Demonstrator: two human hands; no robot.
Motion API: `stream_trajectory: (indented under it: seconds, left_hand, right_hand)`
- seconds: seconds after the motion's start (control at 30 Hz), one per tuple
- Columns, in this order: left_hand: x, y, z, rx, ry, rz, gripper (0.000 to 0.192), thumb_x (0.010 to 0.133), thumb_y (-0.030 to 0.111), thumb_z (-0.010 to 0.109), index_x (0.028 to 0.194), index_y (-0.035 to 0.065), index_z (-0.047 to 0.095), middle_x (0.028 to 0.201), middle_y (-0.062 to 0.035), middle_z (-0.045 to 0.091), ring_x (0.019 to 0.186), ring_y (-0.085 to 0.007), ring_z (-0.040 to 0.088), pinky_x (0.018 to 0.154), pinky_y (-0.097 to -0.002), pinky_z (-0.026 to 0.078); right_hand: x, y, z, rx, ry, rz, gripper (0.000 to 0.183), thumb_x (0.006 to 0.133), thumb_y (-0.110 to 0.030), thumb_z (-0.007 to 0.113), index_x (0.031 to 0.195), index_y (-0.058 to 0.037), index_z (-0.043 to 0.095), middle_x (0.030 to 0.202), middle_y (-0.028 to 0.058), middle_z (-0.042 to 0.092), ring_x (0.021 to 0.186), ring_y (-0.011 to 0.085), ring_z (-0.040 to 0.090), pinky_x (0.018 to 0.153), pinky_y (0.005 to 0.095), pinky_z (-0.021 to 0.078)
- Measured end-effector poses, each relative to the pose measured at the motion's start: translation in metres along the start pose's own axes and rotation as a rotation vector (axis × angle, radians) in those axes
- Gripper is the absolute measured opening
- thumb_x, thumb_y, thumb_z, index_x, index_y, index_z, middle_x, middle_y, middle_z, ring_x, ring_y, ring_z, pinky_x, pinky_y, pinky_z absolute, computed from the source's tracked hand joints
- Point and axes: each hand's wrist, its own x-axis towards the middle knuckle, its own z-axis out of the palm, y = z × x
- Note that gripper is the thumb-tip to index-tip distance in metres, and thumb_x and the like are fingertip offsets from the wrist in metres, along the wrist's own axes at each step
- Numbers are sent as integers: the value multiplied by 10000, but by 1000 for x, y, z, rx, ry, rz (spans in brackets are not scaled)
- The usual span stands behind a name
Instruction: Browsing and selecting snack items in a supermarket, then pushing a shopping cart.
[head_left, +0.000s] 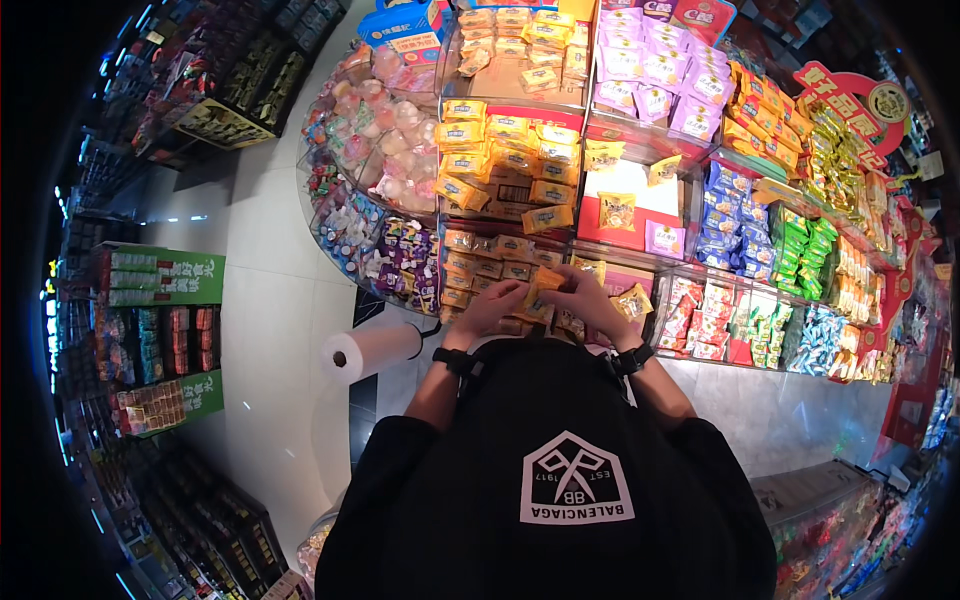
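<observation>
My left hand (493, 306) is over the front of a clear bin of orange-brown wrapped snack packets (487, 268). Its fingertips reach toward a packet (537, 306) between the hands; whether they grip it is hidden. The fingers of my right hand (592, 301) are closed on an orange snack packet (550, 278), just right of the left fingertips. Beside the right hand, a gold-and-clear packet (634, 301) lies in the adjoining bin. Beyond the hands, yellow wrapped packets (512, 159) are stacked in a bin lined with cardboard.
A plastic bag roll (373, 351) juts from the stand at left. Round clear bins of jelly cups (409, 172) stand past it. Rightward are bins of blue packets (724, 214), green packets (804, 251) and red-white packets (694, 319). A green-edged display shelf (187, 277) stands across the aisle.
</observation>
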Motion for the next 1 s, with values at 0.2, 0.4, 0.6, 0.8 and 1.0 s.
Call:
stream_trajectory:
  seconds: [0.2, 0.4, 0.6, 0.8, 1.0]
  left_hand:
    - [19, -8, -17, 219, -149, 73, 503, 963, 345, 716, 1367, 71, 593, 1160, -30, 653, 1036, -103, 609, 851, -285, 517]
    - [41, -48, -33, -238, -32, 148, 408, 931, 235, 742, 1272, 36, 640, 1084, -60, 694, 889, -126, 648, 788, -298, 535]
    - [52, -99, -85, 76, 396, -204, 419, 956, 380, 651, 944, -30, 737, 786, -101, 718, 771, -223, 722, 717, -379, 571]
    - [42, -106, -141, 445, 596, -203, 475, 933, 426, 655, 936, -40, 751, 837, -175, 747, 787, -324, 719, 732, -433, 538]
    - [42, -136, -153, 37, 611, -144, 456, 952, 392, 673, 1101, -35, 731, 943, -120, 752, 873, -182, 694, 744, -333, 508]
  right_hand:
    - [40, 19, 18, -191, 206, -45, 579, 863, -284, 837, 1291, 34, 611, 913, 18, 655, 794, 105, 609, 722, 263, 509]
    - [63, 43, 44, -224, 120, -90, 527, 903, -291, 776, 1302, 13, 616, 1165, 170, 697, 1010, 247, 689, 883, 339, 537]
    - [114, 83, 55, -540, 65, -72, 477, 904, -310, 791, 1239, -3, 647, 1041, 132, 707, 921, 191, 671, 821, 317, 540]
    - [165, 169, 62, -77, -7, 158, 377, 828, -177, 863, 1097, -92, 614, 944, 68, 670, 780, 115, 652, 647, 276, 531]
    - [147, 142, 78, 123, 192, 345, 415, 799, -114, 869, 1058, -42, 553, 989, 74, 673, 805, 160, 700, 674, 300, 597]
